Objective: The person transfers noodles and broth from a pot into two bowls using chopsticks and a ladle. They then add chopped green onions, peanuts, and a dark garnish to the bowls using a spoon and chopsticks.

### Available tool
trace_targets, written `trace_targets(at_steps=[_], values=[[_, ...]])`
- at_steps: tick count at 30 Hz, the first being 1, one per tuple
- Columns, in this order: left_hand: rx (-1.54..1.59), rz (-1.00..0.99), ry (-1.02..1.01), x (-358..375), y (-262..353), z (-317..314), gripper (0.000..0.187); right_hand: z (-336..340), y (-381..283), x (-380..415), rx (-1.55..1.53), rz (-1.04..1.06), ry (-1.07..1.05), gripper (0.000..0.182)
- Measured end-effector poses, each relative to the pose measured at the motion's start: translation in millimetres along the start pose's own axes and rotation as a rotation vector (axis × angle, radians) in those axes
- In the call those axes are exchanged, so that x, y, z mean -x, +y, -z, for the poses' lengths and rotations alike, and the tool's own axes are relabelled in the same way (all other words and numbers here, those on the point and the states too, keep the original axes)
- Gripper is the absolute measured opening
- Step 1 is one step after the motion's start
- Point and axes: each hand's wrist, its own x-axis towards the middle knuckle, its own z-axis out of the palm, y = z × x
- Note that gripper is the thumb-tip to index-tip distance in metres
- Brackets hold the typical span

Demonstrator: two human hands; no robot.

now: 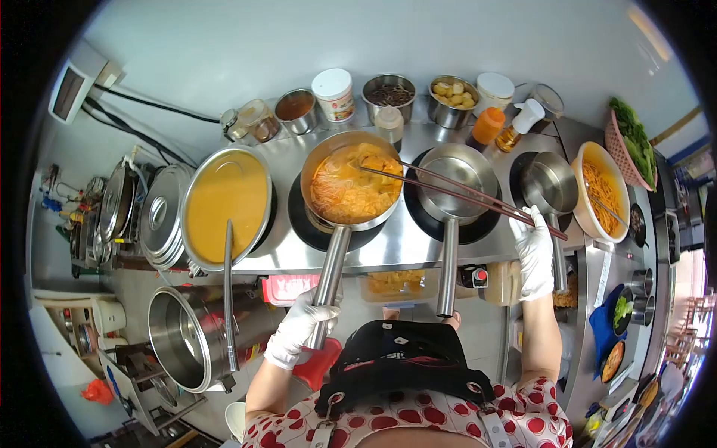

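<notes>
My left hand (296,328), in a white glove, is wrapped round the long handle of a saucepan (340,254). Noodles in orange broth (347,187) fill this pan, which sits at a burner on the steel counter. Long brown chopsticks (467,196) are in my gloved right hand (533,250); their tips dip into the noodles near the pan's far right side. The chopsticks pass above a second saucepan (455,187), which looks bare inside. A smaller saucepan (550,183) stands just beyond my right hand, its handle running close beside the glove.
To the left is a large pot of yellow-brown soup (226,198) with a ladle handle (229,299) sticking out. Along the wall stand tubs, a white bucket (333,95) and an orange-capped bottle (487,127). A bowl of orange strips (603,190) and a pink basket of greens (633,142) are right.
</notes>
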Motion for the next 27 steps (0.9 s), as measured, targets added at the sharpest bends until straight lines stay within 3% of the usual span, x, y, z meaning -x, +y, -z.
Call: trace_targets(at_steps=[5,6,10,13,15,19,22,25,27], values=[[-0.029,0.008,0.007,-0.4,1.5,-4.8,0.028,41.7,-44.7,8.8,-0.001,0.109,0.043,0.013],[-0.019,0.005,-0.005,-1.7,-0.4,-3.2,0.027,53.2,-52.7,9.9,-0.02,0.108,0.036,0.02],[-0.03,0.021,0.001,-0.9,-0.1,-2.7,0.026,75.4,-51.8,6.8,-0.013,0.248,0.085,0.019],[-0.062,0.025,-0.002,0.2,-0.5,-5.2,0.027,72.4,-19.7,2.2,0.233,0.5,0.205,0.019],[-0.063,-0.008,-0.013,5.3,3.4,-6.7,0.025,65.9,-10.2,9.2,0.319,0.53,0.2,0.02],[-0.094,0.002,-0.005,18.2,12.2,-12.8,0.022,43.2,-41.1,52.4,0.506,0.577,0.109,0.02],[-0.116,-0.011,-0.013,26.7,18.2,-19.6,0.024,27.1,-85.4,105.8,0.638,0.677,0.281,0.019],[-0.17,-0.026,-0.042,34.6,30.9,-44.8,0.027,51.8,-125.5,137.3,0.296,0.891,0.044,0.023],[-0.21,-0.017,-0.119,34.2,32.7,-61.0,0.03,67.2,-145.3,154.9,0.307,0.967,-0.11,0.024]])
